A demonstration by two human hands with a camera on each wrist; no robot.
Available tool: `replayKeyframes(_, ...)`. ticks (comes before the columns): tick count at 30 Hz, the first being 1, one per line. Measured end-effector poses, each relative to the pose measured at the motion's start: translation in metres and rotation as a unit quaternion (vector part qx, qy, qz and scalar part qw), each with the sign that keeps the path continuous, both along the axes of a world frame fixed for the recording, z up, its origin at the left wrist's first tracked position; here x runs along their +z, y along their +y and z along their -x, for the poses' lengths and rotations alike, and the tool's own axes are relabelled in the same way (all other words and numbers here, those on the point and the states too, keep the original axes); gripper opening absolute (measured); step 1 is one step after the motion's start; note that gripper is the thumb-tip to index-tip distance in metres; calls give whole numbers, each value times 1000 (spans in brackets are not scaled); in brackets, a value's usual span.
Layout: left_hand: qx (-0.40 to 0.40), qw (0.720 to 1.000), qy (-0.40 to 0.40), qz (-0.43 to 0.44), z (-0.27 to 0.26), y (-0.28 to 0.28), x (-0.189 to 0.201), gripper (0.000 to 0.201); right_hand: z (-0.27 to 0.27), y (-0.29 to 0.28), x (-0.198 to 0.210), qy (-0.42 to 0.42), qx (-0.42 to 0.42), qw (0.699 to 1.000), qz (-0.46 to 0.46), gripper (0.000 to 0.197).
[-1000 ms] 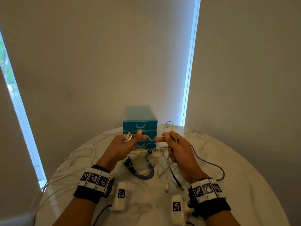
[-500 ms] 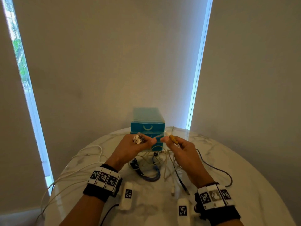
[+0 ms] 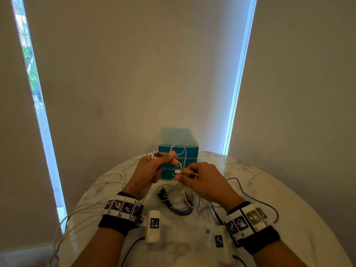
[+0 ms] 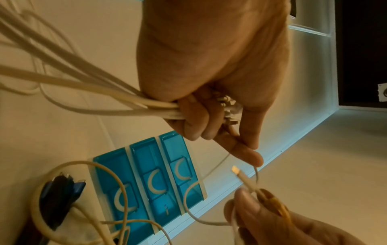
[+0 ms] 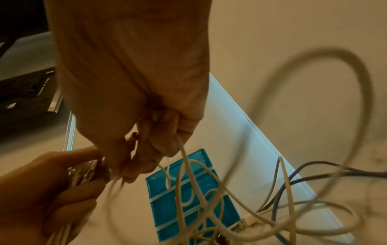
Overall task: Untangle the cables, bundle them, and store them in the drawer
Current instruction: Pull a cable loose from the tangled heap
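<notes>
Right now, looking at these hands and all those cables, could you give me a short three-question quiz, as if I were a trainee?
1. True or false: all three drawers of the blue drawer unit are closed.
2. What does the left hand hold? A) a bunch of white cables B) a pair of scissors C) nothing
3. Fill in: the right hand pinches a cable end with a ____-coloured connector.

Key
1. True: every drawer front sits flush in the left wrist view.
2. A: its fingers curl round the cables near their plugs.
3. Yellow: a white tip sticks out past it.
</notes>
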State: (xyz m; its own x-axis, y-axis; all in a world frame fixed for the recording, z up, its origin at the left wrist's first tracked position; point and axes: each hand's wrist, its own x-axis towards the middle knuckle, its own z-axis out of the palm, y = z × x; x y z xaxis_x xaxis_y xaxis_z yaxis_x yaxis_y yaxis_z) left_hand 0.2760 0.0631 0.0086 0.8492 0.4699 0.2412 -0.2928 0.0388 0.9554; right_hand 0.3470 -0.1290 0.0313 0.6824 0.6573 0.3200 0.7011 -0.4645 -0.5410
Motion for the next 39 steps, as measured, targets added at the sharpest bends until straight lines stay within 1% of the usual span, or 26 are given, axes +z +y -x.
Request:
replayKeyframes(3, 2, 1000, -4, 10, 0, 3, 0, 29, -6, 4, 1, -11, 18, 1000, 21, 22)
replayKeyframes(5, 3, 1000, -15, 7, 1, 2, 1, 31, -9, -1, 8, -14, 8, 1000, -7, 20)
replayKeyframes(6, 5, 1000, -20, 2, 1, 2, 1, 36, -10, -5, 13, -5, -10, 999, -53, 19)
replayKeyframes(7, 12, 1000, -24, 2, 1, 2, 2, 41, -10, -10, 20, 6, -41, 990, -132, 17)
replayKeyframes(8, 24, 999, -28, 6, 1, 2, 2, 45, -12, -15, 26, 11, -94, 967, -237, 15)
replayKeyframes(9, 44, 998, -32, 14, 2, 2, 4, 47, -17, -22, 31, 11, -155, 920, -360, 13)
replayKeyframes(11, 90, 994, -51, 31, 3, 4, 6, 48, -35, -36, 37, 32, -250, 779, -574, 12)
replayKeyframes(13, 132, 987, -83, 51, 4, 6, 10, 47, -43, -46, 45, 97, -281, 657, -693, 11)
replayKeyframes(14, 154, 982, -98, 58, 5, 7, 11, 51, -51, -46, 44, 130, -288, 621, -718, 14)
replayKeyframes(15, 174, 976, -111, 62, 6, 9, 13, 54, -46, -43, 49, 154, -281, 599, -734, 18)
replayKeyframes(16, 192, 971, -127, 62, 6, 10, 13, 55, -42, -35, 53, 188, -234, 604, -738, 23)
replayKeyframes(17, 210, 965, -144, 60, 8, 9, 15, 55, -28, -19, 63, 229, -180, 627, -723, 28)
replayKeyframes(18, 230, 958, -164, 56, 9, 8, 15, 54, -16, 1, 73, 264, -113, 686, -668, 33)
replayKeyframes(20, 272, 939, -206, 50, 11, 7, 16, 55, 9, 53, 86, 286, -4, 836, -469, 34)
replayKeyframes(21, 291, 929, -226, 46, 12, 6, 15, 56, 16, 78, 86, 305, 60, 877, -366, 30)
replayKeyframes(22, 310, 919, -242, 41, 13, 8, 14, 57, 17, 96, 79, 310, 113, 904, -272, 29)
replayKeyframes(23, 328, 909, -255, 35, 14, 12, 14, 59, 16, 110, 73, 315, 149, 909, -228, 33)
replayKeyframes(24, 345, 901, -262, 31, 15, 15, 13, 61, 6, 117, 65, 314, 153, 908, -233, 39)
replayKeyframes(25, 361, 893, -267, 27, 15, 18, 11, 62, 6, 118, 63, 323, 147, 898, -261, 42)
replayKeyframes(27, 371, 890, -263, 22, 16, 21, 10, 59, -6, 110, 52, 351, 139, 861, -341, 44)
replayKeyframes(28, 363, 896, -255, 23, 16, 20, 10, 57, -9, 103, 48, 350, 134, 854, -361, 43)
replayKeyframes(29, 352, 903, -246, 22, 14, 20, 9, 55, -13, 96, 43, 334, 113, 864, -359, 41)
replayKeyframes(31, 329, 921, -209, 9, 9, 20, 8, 55, -17, 85, 30, 269, 67, 906, -320, 36)
replayKeyframes(32, 318, 930, -184, -1, 7, 20, 7, 56, -17, 80, 24, 250, 52, 913, -318, 35)
replayKeyframes(37, 214, 973, -85, 6, 2, 19, 7, 64, -14, 55, -5, 260, 37, 874, -410, 29)
replayKeyframes(39, 149, 986, -70, 37, 0, 18, 8, 76, -9, 48, -18, 266, 29, 872, -410, 24)
